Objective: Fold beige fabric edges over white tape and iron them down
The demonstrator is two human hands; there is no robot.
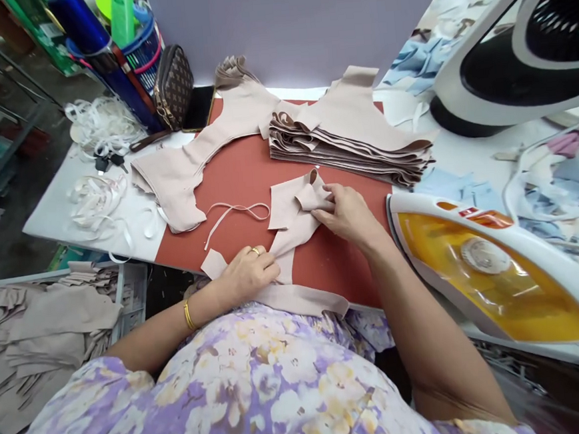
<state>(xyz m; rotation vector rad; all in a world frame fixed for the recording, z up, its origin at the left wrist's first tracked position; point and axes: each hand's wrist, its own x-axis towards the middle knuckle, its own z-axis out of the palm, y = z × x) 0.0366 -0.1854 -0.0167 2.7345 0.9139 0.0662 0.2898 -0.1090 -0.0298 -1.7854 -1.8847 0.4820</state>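
A beige cut fabric piece (288,204) lies partly folded on the red-brown board (344,273) in front of me. My right hand (348,214) pinches its curled right edge between thumb and fingers. Lower left, my left hand (251,272) rests with curled fingers on the same beige cloth and grips it near the board's front edge; its fingertips are partly hidden. A thin pale strip (238,207) lies looped on the board just beyond my left hand. Behind stand a thick stack of beige pieces (348,139) and another fanned pile (226,121).
At right is a white and yellow iron (493,261), with a black and white fan (516,45) behind it. Back left are a blue basket (143,51), a brown patterned pouch (173,82) and coiled white strips (104,124). A bin of beige cloth (52,329) stands lower left.
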